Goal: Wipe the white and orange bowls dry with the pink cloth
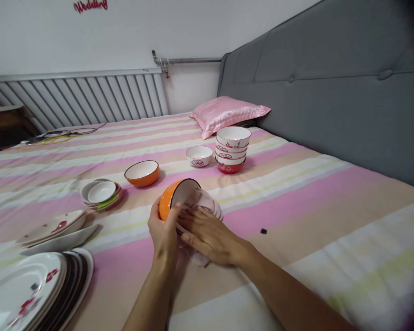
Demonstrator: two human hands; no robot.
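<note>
An orange bowl [166, 201] with a white inside and a dark rim is tilted on its side over the bed. My left hand [163, 230] grips it by its left side, thumb over the rim. My right hand [207, 232] presses a pale pink cloth [209, 202] against the bowl's inside, its fingers reaching in; part of the cloth hangs below the bowl. Behind it a second orange bowl [143, 174] stands upright. Farther back are a small white bowl [199, 157] with a red pattern and a stack of bowls [232, 149], the lowest one red.
On the left lie a stack of plates [24, 285], oval dishes [51, 227] and nested small bowls [101, 192]. A pink pillow [229, 112] rests by the grey headboard [324, 82]. A small dark scrap [263, 231] lies on the striped sheet [296, 202]. Cables [65, 133] lie far left.
</note>
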